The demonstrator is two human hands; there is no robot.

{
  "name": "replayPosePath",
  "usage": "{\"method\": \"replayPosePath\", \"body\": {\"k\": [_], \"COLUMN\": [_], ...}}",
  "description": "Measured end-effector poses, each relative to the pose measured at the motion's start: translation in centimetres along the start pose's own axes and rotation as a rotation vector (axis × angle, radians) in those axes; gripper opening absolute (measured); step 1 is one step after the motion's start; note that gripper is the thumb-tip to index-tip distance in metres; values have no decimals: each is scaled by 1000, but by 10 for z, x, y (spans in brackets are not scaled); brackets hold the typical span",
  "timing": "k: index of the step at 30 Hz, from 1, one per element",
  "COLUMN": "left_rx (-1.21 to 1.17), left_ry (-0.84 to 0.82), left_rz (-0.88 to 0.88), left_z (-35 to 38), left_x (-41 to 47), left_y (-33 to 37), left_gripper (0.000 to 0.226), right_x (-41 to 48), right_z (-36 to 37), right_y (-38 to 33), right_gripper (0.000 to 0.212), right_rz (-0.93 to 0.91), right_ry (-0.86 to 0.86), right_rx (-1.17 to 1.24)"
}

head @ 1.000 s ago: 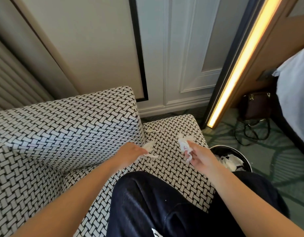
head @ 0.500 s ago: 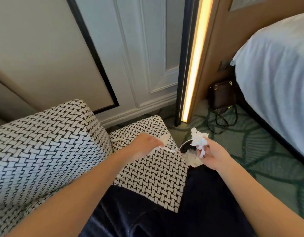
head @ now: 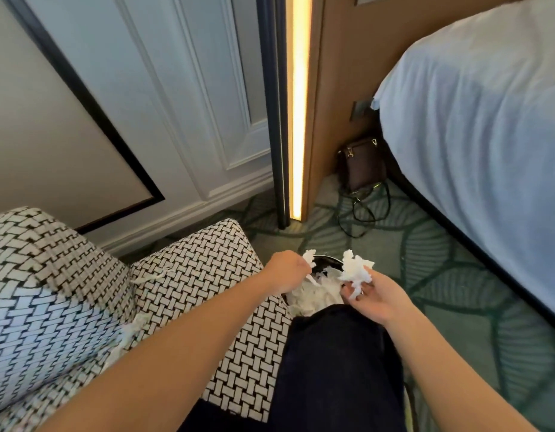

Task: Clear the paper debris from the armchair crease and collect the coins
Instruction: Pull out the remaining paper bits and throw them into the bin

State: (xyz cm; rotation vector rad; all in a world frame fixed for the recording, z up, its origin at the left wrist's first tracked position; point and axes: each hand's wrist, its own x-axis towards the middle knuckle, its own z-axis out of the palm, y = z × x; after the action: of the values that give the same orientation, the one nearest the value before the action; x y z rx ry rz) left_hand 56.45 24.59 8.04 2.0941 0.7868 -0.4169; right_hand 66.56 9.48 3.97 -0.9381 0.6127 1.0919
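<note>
Spillage risk: left hand (head: pixel 287 269) pinching a white paper shred (head: pixel 308 259) and right hand (head: pixel 376 296) fingers curled around crumpled white tissue (head: pixel 354 269) sit at the black round bin (head: pixel 327 261) rim, so released scraps may miss.

A hotel-style bedroom: a bed (head: pixel 475 120) with white linen, patterned green carpet (head: pixel 441 275), panelled white wall (head: pixel 176 104), a vertical light strip (head: pixel 298 104) and a woven-print armchair (head: pixel 67 291).
</note>
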Motion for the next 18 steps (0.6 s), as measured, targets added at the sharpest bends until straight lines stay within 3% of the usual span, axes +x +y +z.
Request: {"method": "replayPosePath", "body": {"k": [5, 11, 18], "left_rx": [13, -32, -57], "left_ry": [-22, 24, -14], "left_rz": [35, 0, -23], "left_z": [17, 21, 9], "left_x": [15, 21, 3], "left_y": [8, 0, -10], "left_gripper": [32, 26, 29], "right_x": [17, 21, 8], "right_z": [-13, -11, -3], "right_y": [-13, -16, -12], "right_gripper": [11, 56, 61], "right_rz": [-22, 12, 15], "right_ry": [83, 35, 7], "right_rx": [-50, -111, -204]}}
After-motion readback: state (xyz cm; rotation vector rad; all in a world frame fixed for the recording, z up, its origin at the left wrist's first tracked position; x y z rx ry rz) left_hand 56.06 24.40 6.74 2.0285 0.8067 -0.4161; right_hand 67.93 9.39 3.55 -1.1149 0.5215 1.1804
